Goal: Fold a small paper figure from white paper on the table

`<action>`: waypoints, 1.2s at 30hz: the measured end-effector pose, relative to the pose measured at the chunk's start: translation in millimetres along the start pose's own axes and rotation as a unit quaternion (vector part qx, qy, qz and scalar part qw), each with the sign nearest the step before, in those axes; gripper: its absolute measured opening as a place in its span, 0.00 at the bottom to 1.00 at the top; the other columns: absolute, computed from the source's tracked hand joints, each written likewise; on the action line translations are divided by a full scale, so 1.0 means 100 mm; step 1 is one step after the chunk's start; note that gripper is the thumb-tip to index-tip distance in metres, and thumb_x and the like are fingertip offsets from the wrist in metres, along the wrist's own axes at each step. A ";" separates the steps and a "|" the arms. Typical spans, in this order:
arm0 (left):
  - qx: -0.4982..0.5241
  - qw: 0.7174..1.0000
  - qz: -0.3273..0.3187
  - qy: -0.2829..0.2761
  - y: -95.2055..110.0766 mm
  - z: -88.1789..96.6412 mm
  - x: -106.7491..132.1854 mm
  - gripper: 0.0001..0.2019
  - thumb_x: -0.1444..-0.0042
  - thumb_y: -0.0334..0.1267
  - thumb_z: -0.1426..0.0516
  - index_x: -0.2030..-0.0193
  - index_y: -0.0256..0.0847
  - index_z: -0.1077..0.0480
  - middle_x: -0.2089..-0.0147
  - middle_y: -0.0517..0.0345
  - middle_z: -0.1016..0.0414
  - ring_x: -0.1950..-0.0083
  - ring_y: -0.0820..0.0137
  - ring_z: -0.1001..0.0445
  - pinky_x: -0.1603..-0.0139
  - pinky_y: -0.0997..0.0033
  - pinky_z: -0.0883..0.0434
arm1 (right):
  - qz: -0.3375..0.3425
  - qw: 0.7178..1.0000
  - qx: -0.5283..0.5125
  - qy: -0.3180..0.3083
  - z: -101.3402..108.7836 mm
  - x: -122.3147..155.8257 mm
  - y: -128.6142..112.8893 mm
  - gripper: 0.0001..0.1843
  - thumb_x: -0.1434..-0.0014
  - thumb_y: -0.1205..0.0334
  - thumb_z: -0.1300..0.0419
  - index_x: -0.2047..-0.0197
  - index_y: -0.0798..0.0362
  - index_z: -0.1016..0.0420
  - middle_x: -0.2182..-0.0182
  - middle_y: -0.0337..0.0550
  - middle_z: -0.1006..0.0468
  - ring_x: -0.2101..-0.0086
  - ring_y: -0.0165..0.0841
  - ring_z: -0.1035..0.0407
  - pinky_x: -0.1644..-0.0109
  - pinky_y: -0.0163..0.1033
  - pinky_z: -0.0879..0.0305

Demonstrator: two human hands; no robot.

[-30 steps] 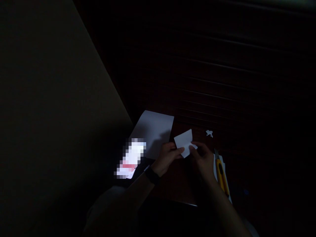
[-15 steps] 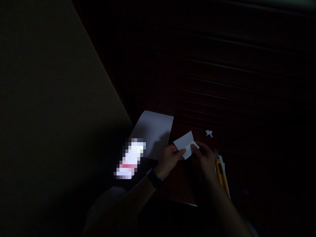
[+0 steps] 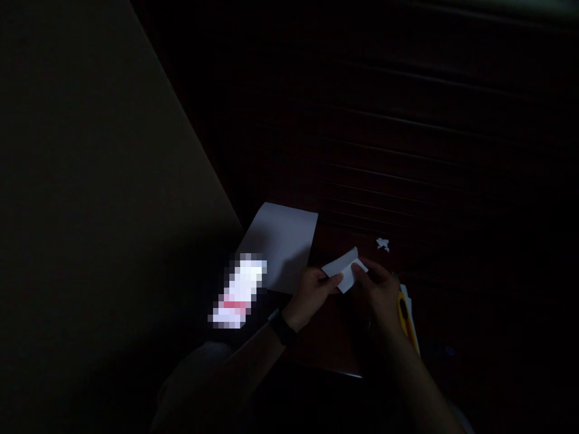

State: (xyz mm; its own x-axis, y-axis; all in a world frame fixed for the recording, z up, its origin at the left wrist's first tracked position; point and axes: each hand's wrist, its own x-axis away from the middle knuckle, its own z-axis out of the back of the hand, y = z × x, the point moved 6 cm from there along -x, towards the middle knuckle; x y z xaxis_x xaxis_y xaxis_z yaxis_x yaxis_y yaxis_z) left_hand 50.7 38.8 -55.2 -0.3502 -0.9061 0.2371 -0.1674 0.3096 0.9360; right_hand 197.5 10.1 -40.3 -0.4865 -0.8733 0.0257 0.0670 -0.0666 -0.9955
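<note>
A small piece of white paper (image 3: 340, 264), creased across its middle with the far flap tilted up, is held above the dark table. My left hand (image 3: 315, 290) pinches its left side, thumb on top. My right hand (image 3: 376, 289) grips the right side, its thumb also pressing on the paper; the fingers underneath are hidden. A larger white sheet (image 3: 289, 232) lies flat beyond my left hand. Beside my right wrist is a yellow utility knife (image 3: 408, 322), partly covered by my arm, resting on more white paper (image 3: 409, 301).
A bright, pixelated phone-like screen (image 3: 242, 292) glows to the left of my left hand. Torn white scraps (image 3: 382, 244) lie beyond my right hand. A pale wall or panel (image 3: 113, 181) rises at the left, and dark slatted wood (image 3: 384, 144) fills the back.
The paper in my hands has shifted slightly right, and its far flap is folded over further towards me. My right hand has moved a little right, covering the knife's tip.
</note>
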 end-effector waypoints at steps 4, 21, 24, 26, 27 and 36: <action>0.033 0.999 -0.005 -0.020 0.04 -0.02 0.02 0.14 0.52 0.40 0.40 0.62 0.30 0.27 0.62 0.45 0.23 0.61 0.61 0.25 0.61 0.62 0.27 | -0.004 1.000 0.001 0.004 0.00 -0.01 0.01 0.20 0.53 0.53 0.37 0.59 0.55 0.25 0.66 0.47 0.22 0.67 0.38 0.28 0.66 0.42 0.32; -0.002 1.000 0.002 -0.017 -0.02 -0.02 -0.01 0.15 0.52 0.41 0.40 0.62 0.31 0.27 0.62 0.45 0.24 0.64 0.61 0.25 0.65 0.63 0.25 | -0.108 0.982 -0.144 -0.053 -0.03 -0.03 0.14 0.18 0.56 0.56 0.34 0.62 0.55 0.25 0.70 0.45 0.21 0.71 0.38 0.28 0.67 0.43 0.32; -0.028 0.999 -0.017 -0.011 0.00 -0.02 -0.01 0.13 0.52 0.41 0.41 0.66 0.32 0.26 0.65 0.47 0.23 0.66 0.63 0.24 0.68 0.65 0.25 | -0.116 0.981 -0.147 -0.054 -0.03 -0.04 0.15 0.17 0.57 0.56 0.34 0.63 0.55 0.24 0.70 0.44 0.21 0.71 0.39 0.28 0.67 0.43 0.32; -0.069 0.997 -0.034 0.004 0.03 0.00 0.01 0.12 0.50 0.42 0.42 0.69 0.33 0.26 0.68 0.49 0.23 0.68 0.63 0.25 0.70 0.67 0.26 | -0.115 0.982 -0.143 -0.050 -0.02 -0.04 0.15 0.17 0.57 0.56 0.34 0.63 0.54 0.24 0.70 0.44 0.21 0.71 0.38 0.28 0.66 0.43 0.32; -0.101 0.994 -0.047 0.013 0.06 0.01 0.02 0.13 0.50 0.43 0.43 0.71 0.33 0.25 0.69 0.49 0.23 0.69 0.64 0.25 0.70 0.68 0.27 | -0.112 0.983 -0.142 -0.045 -0.02 -0.05 0.16 0.17 0.57 0.56 0.34 0.63 0.54 0.24 0.71 0.44 0.21 0.71 0.38 0.28 0.66 0.42 0.32; -0.120 0.984 -0.120 -0.060 0.21 -0.10 0.08 0.15 0.46 0.37 0.47 0.52 0.43 0.29 0.54 0.54 0.25 0.57 0.65 0.27 0.58 0.68 0.30 | -0.094 0.982 -0.162 -0.002 0.07 -0.12 0.20 0.11 0.59 0.65 0.35 0.68 0.54 0.24 0.73 0.41 0.22 0.72 0.36 0.28 0.69 0.39 0.33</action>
State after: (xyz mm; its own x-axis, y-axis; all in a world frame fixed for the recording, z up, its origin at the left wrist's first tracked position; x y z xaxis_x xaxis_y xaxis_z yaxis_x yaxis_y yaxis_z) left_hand 54.1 35.4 -30.9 -0.4357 -0.8999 -0.0178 -0.0418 0.0005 0.9991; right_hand 210.6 15.7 -59.7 -0.4611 -0.8617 0.2117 -0.3043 -0.0705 -0.9500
